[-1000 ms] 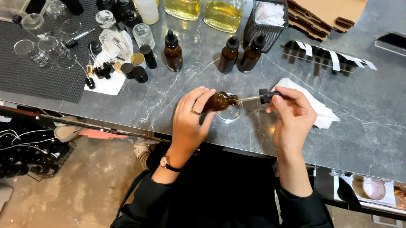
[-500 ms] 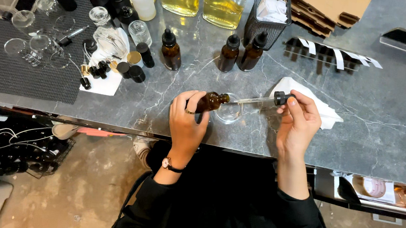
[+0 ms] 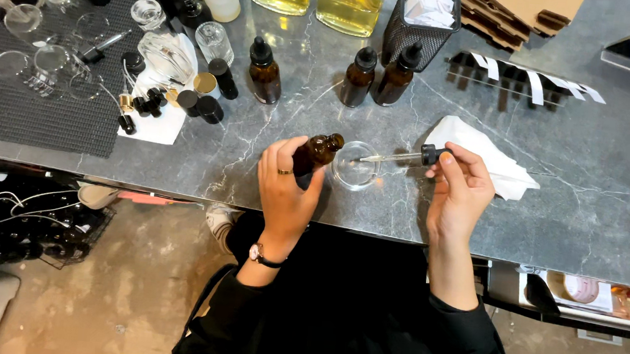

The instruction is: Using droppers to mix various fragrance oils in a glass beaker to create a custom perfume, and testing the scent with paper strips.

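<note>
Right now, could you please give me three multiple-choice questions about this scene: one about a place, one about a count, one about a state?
1. Where is the tip of the dropper?
A. Over the small glass dish
B. Inside the mesh basket
C. On the black mat

2. How many capped amber bottles stand in the row behind the dish?
A. One
B. Three
C. Six

3. How is the amber bottle in the left hand?
A. Capped
B. Open, tilted
C. Broken

Answers:
1 A, the right hand holds the glass tip above the small glass dish.
2 B, three stand there.
3 B, its neck is bare and it leans toward the dish.
</note>
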